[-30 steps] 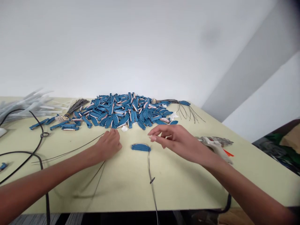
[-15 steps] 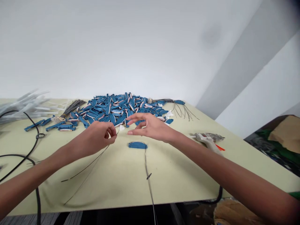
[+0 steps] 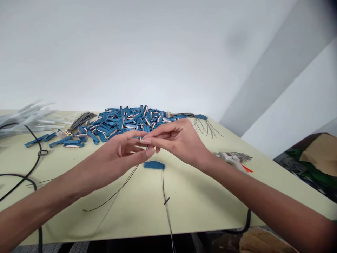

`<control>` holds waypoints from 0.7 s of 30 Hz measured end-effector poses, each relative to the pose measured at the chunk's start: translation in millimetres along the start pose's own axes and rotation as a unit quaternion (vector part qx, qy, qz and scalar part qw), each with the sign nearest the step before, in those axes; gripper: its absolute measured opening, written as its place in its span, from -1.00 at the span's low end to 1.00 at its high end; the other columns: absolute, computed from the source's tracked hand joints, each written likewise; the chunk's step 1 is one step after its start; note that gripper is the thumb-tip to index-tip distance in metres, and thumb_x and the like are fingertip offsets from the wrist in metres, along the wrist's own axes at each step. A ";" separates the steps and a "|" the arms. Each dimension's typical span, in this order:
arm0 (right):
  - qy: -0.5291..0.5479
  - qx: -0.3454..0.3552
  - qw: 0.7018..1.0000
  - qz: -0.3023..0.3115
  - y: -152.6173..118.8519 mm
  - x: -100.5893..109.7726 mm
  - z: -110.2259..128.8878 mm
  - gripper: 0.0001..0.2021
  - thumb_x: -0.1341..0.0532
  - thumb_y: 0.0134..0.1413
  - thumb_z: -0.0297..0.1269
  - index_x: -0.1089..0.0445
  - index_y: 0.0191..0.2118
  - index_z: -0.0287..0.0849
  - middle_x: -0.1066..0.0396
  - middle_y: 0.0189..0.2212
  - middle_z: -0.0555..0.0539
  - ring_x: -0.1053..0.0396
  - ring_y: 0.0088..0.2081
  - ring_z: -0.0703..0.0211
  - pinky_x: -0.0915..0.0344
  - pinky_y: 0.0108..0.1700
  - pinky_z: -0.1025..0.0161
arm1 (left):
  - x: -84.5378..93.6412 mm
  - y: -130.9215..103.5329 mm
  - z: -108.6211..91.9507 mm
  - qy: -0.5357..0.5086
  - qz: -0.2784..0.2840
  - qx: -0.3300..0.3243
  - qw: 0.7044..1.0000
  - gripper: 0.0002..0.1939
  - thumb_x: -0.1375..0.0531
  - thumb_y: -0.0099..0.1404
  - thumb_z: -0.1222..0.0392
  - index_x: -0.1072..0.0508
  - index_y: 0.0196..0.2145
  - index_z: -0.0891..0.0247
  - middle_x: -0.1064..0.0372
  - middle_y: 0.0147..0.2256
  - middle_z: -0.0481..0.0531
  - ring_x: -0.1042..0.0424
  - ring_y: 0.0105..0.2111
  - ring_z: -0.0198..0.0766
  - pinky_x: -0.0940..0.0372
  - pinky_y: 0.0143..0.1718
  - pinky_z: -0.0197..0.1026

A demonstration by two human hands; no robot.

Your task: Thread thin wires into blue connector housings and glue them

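Dark cord (image 3: 116,194) hangs from the meeting fingertips above the table (image 3: 200,200), its lower end trailing down and to the left. The right hand (image 3: 179,142) is closed in a fine pinch, thumb against forefinger, on the cord's upper part. The left hand (image 3: 116,153) curves loosely, its forefinger raised well off the thumb; with the fingertips overlapping, I cannot tell whether it also grips the cord. Just below lies one blue piece (image 3: 154,164), and a second cord (image 3: 163,186) runs from its right end toward the near edge, so that piece looks corded. This cord seems only part worked: no blue piece shows on its visible length. Behind, the pile of blue pieces (image 3: 123,121) shows hardly any cords, so much appears left.
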State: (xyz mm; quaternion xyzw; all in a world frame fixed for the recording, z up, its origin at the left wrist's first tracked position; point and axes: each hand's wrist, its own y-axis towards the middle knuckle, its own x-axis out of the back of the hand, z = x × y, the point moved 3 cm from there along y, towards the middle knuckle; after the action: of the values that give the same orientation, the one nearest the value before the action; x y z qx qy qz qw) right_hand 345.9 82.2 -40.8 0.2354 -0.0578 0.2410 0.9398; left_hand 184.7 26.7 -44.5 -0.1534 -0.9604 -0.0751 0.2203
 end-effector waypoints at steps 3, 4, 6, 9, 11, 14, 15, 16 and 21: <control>-0.007 0.013 1.000 -0.023 -1.3 0.7 -7.1 -0.94 -0.48 -0.09 -0.40 -0.62 -0.43 -0.22 -0.52 -0.60 0.03 -0.45 -0.57 0.34 -0.40 -0.52 0.49 | -7.9 4.0 8.2 -0.042 -0.001 0.023 0.999 -0.69 -0.17 0.33 -0.08 -0.48 -0.12 0.16 -0.48 -0.46 -0.09 -0.43 -0.45 -0.33 -0.30 -0.36 -0.28; -0.009 0.006 1.000 -0.028 -1.9 0.7 -12.8 -0.93 -0.48 -0.10 -0.39 -0.61 -0.44 -0.22 -0.51 -0.61 0.03 -0.44 -0.57 0.35 -0.39 -0.53 0.49 | -9.6 5.1 13.9 -0.016 -0.014 0.019 1.000 -0.69 -0.12 0.37 -0.08 -0.48 -0.15 0.18 -0.41 -0.53 -0.12 -0.34 -0.55 -0.37 -0.23 -0.47 -0.31; -0.010 -0.018 0.999 -0.026 -3.5 -0.6 -27.7 -0.90 -0.48 -0.08 -0.33 -0.60 -0.43 -0.22 -0.51 -0.61 0.02 -0.45 -0.57 0.33 -0.39 -0.53 0.48 | -12.5 7.0 26.9 0.083 -0.044 0.004 0.996 -0.63 -0.01 0.43 -0.08 -0.48 -0.24 0.21 -0.28 -0.62 -0.16 -0.16 -0.66 -0.40 -0.09 -0.60 -0.33; -0.017 -0.054 0.998 -0.014 -6.7 -4.1 -50.2 -0.81 -0.46 -0.04 -0.20 -0.60 -0.41 -0.24 -0.52 -0.59 -0.02 -0.48 -0.56 0.26 -0.44 -0.51 0.40 | -16.4 8.8 42.4 0.246 -0.082 -0.027 0.965 -0.59 0.03 0.45 0.00 -0.49 -0.36 0.24 -0.29 -0.64 -0.11 -0.15 -0.66 -0.37 -0.04 -0.58 -0.28; -0.029 -0.073 0.997 -0.005 -8.1 -5.5 -60.5 -0.72 -0.44 -0.02 -0.09 -0.59 -0.38 -0.25 -0.52 -0.59 -0.04 -0.50 -0.55 0.23 -0.47 -0.47 0.35 | -17.6 8.9 47.7 0.296 -0.102 -0.049 0.948 -0.65 0.00 0.43 0.06 -0.52 -0.29 0.24 -0.41 -0.55 -0.05 -0.23 -0.60 -0.33 -0.05 -0.50 -0.24; -0.067 -0.090 0.993 0.019 -9.1 -2.7 -67.7 -0.65 -0.38 0.04 0.01 -0.60 -0.31 -0.25 -0.56 -0.50 -0.07 -0.53 -0.47 0.17 -0.49 -0.40 0.28 | -16.2 6.0 51.9 0.359 -0.115 -0.074 0.923 -0.65 0.03 0.45 0.10 -0.53 -0.24 0.23 -0.50 -0.46 0.02 -0.30 -0.54 -0.26 -0.05 -0.45 -0.20; -0.087 -0.093 0.991 0.031 -9.5 -0.3 -68.7 -0.65 -0.37 0.06 0.00 -0.59 -0.28 -0.25 -0.57 -0.45 -0.09 -0.54 -0.43 0.16 -0.48 -0.38 0.28 | -15.1 3.9 53.6 0.375 -0.115 -0.079 0.916 -0.64 0.04 0.46 0.10 -0.53 -0.23 0.22 -0.51 -0.45 0.02 -0.33 -0.53 -0.25 -0.07 -0.44 -0.19; -0.112 -0.092 0.988 0.046 -10.2 2.4 -69.5 -0.67 -0.37 0.06 -0.03 -0.59 -0.25 -0.24 -0.58 -0.40 -0.10 -0.54 -0.40 0.16 -0.46 -0.36 0.27 | -14.1 1.1 55.6 0.389 -0.115 -0.083 0.910 -0.64 0.05 0.47 0.10 -0.53 -0.23 0.20 -0.53 -0.44 0.02 -0.36 -0.52 -0.23 -0.09 -0.43 -0.19; -0.264 -0.067 0.953 0.130 -19.3 10.7 -74.4 -0.73 -0.45 -0.02 -0.18 -0.60 -0.21 -0.22 -0.57 -0.28 -0.14 -0.45 -0.33 0.12 -0.34 -0.23 0.18 | -17.2 -15.6 68.4 0.446 -0.105 -0.094 0.884 -0.61 0.09 0.50 0.12 -0.53 -0.18 0.20 -0.58 -0.34 0.07 -0.53 -0.42 -0.12 -0.23 -0.41 -0.18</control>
State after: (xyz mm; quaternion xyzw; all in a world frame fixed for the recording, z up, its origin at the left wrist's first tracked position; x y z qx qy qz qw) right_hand 364.2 106.8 -112.2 0.2180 -0.3500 0.2860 0.8650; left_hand 167.0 22.0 -114.4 -0.0218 -0.7593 -0.2486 0.6010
